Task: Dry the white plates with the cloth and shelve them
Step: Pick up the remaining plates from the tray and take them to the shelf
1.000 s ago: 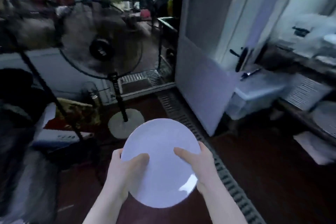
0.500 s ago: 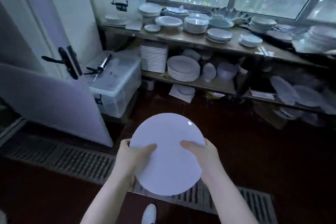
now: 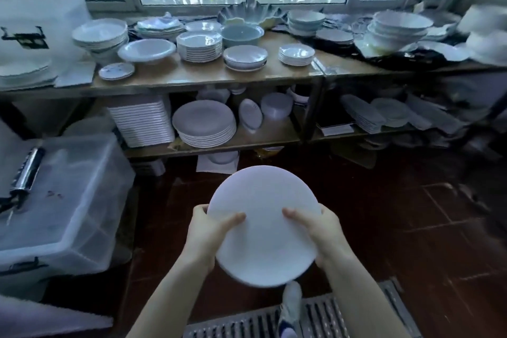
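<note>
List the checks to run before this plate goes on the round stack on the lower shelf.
1. Grip: left hand and right hand hold the white plate at opposite edges, thumbs on top: ok.
2. Plate dry: no cloth in view, and the surface is too blurred to judge: cannot tell.
3. Target: stack of round plates on the lower shelf, nothing lying on top: ok.
4. Headroom: a gap shows between that stack and the upper shelf: ok.
5. Footing: shoe on the floor grate; whether the floor is wet: cannot tell.
</note>
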Demonstrator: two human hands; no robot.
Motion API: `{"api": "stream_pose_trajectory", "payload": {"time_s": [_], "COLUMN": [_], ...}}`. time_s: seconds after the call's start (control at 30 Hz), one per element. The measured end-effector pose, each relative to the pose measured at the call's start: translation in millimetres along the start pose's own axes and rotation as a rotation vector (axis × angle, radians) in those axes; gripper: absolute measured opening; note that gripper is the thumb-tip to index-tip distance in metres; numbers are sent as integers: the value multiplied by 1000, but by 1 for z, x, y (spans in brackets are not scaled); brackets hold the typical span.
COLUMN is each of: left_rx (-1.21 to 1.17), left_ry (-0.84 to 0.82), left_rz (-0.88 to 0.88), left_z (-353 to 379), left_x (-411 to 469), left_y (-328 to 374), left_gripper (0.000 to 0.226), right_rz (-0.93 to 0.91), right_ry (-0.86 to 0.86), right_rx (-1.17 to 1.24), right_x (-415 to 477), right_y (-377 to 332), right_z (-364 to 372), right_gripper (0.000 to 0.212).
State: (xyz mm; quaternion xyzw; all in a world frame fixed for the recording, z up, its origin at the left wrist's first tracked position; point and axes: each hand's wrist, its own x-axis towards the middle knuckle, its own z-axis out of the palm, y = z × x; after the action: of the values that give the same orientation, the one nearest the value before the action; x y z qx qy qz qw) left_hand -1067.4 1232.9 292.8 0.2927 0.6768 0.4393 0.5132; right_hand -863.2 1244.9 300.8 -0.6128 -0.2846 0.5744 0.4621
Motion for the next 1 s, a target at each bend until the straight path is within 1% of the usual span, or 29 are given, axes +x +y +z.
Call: {"api": "stream_pose_trajectory", "payload": {"time_s": [0.1,0.3,0.37,0.43,0.5,0.63,0.77,0.83,1.0], "left_rx": [2,-49,-58,-55,-29,18,31,7,-33], "left_ry": [-4,-26,-30,-29,-35,-36,-47,-54,-24], "left_rz": [16,50,56,45,41,59,54,40,23], "left_z": [48,159,192,220,245,295,342,366,418], "left_x": [63,177,212,243,276,352,437,483,597], "left_y": [32,116,145,174,199,238,266,281,333], "left_gripper": [56,51,55,66,72,70,62,67,70], "right_rz": [-11,-59,-72,-74,-70,-65,-64,-69,-40], "right_ry": [20,32,30,32,37,57,96,114,114], "right_rx": [37,34,46,55,72,96,85,70,52], "right_x": [70,224,272,315,355,438,529,579,703], "right_y": [-30,-122,-156,-185,-208,-244,-276,-294,-348], "right_z": [-5,-28,-33,-35,-36,-38,-35,-29,-5], "right_gripper": [37,38,37,36,36,38,34,35,40]}}
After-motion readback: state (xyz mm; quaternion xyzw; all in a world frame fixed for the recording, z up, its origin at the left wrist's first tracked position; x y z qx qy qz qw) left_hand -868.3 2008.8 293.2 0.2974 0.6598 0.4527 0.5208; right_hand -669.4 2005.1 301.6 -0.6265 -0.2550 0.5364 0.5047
